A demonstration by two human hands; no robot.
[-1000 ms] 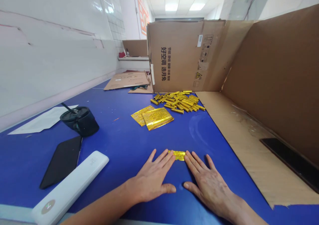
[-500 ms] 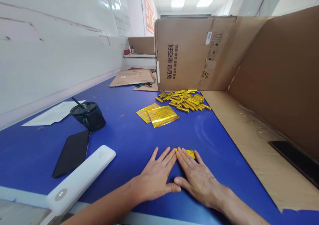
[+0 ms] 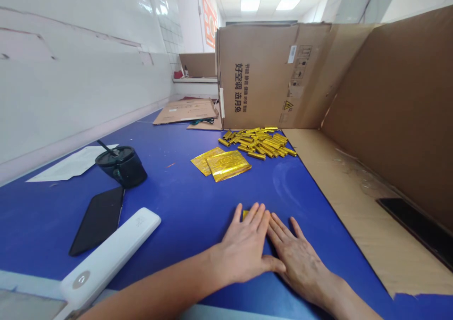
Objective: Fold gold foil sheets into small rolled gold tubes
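My left hand [image 3: 246,247] lies flat on the blue tabletop with its fingers spread, over a piece of gold foil [image 3: 245,214]. Only a small corner of that foil shows, between the index finger and the middle finger. Beside it, my right hand [image 3: 297,256] rests palm down with fingers stretched out, its fingertips against the left hand's. The left thumb crosses onto the right hand. Beyond both hands lies a stack of flat gold foil sheets [image 3: 229,165], and behind this a pile of small rolled gold foil tubes [image 3: 264,143].
To the left are a white elongated device [image 3: 113,249], a black phone [image 3: 97,221], a dark mug [image 3: 122,169] with a stick in it, and white paper [image 3: 67,164]. Cardboard walls [image 3: 262,79] stand at the back and right. A dark flat object [image 3: 417,228] lies on the right cardboard.
Both hands have shifted to the right. My left hand now covers most of the foil piece, which showed beneath my right hand's fingers before. The view has turned slightly.
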